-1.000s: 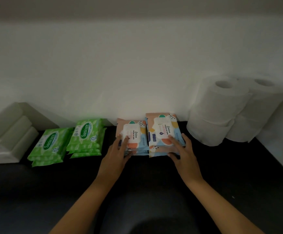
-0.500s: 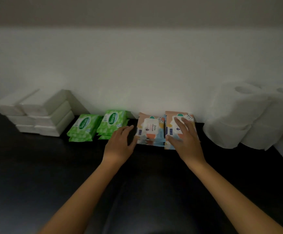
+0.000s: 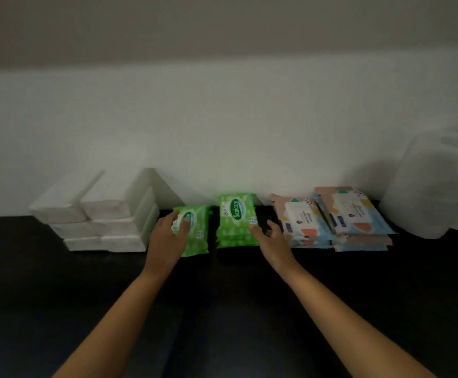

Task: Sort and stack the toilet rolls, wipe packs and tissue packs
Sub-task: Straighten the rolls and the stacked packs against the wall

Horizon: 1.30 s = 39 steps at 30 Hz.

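Two stacks of green wipe packs stand side by side at the wall. My left hand (image 3: 169,236) lies on the left green stack (image 3: 199,236), fingers curled over its top pack. My right hand (image 3: 270,236) touches the right side of the right green stack (image 3: 237,222) with loosely bent fingers. Two stacks of peach-and-blue wipe packs (image 3: 331,219) sit further right. White tissue packs (image 3: 105,211) are piled in two columns at the left. White toilet rolls (image 3: 438,186) stand stacked at the far right, blurred.
Everything rests on a black countertop (image 3: 222,309) against a white wall (image 3: 222,132). The row of stacks runs along the wall, with dark bare surface in front of it around my forearms.
Both hands left the peach-and-blue wipe stacks and moved left onto the two green stacks. The view swung left, pushing the toilet rolls toward the right edge.
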Tool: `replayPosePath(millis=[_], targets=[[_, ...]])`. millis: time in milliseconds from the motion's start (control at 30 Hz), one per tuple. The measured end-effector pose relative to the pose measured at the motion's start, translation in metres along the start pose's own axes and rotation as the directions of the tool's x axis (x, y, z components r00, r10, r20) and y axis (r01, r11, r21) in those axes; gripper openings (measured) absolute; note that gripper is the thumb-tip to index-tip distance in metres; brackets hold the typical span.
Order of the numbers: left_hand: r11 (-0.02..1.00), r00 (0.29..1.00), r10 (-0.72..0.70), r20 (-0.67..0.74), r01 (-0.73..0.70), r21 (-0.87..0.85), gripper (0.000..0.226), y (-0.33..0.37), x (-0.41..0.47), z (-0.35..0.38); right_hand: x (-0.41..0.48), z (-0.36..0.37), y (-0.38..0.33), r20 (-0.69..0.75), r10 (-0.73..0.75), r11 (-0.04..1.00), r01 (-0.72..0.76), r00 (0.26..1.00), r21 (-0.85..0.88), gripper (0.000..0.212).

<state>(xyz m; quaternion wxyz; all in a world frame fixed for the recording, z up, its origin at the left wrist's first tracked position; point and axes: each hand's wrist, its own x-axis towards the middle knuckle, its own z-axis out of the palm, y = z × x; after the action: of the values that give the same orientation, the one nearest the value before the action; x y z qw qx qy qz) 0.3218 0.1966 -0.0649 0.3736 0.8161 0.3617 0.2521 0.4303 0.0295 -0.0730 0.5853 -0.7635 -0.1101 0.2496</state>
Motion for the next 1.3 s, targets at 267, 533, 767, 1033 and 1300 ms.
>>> replayPosePath(millis=[267, 533, 767, 1033, 1300], targets=[[0.901, 0.934, -0.290, 0.208, 0.340, -0.271, 0.066, -0.044, 0.023, 0.007, 0.029, 0.032, -0.009, -0.135, 0.065, 0.997, -0.059, 0.989, 0.048, 0.071], [0.912, 0.955, -0.218, 0.200, 0.272, -0.306, 0.049, -0.054, 0.026, 0.030, 0.033, 0.036, -0.001, -0.155, 0.027, 0.999, -0.019, 0.988, 0.049, 0.047], [0.913, 0.951, -0.178, 0.254, 0.256, -0.319, 0.047, -0.049, 0.038, 0.036, 0.034, 0.033, 0.002, -0.140, 0.013, 1.000, -0.009, 0.990, 0.024, 0.046], [0.920, 0.955, -0.112, 0.274, 0.204, -0.335, 0.039, -0.046, 0.043, 0.035, 0.027, 0.032, 0.001, -0.090, -0.059, 0.998, 0.060, 0.994, 0.005, 0.044], [0.985, 0.957, 0.147, 0.249, -0.119, -0.125, 0.074, -0.051, 0.034, 0.022, 0.019, 0.029, 0.037, 0.034, -0.343, 0.862, 0.329, 0.939, -0.384, 0.096]])
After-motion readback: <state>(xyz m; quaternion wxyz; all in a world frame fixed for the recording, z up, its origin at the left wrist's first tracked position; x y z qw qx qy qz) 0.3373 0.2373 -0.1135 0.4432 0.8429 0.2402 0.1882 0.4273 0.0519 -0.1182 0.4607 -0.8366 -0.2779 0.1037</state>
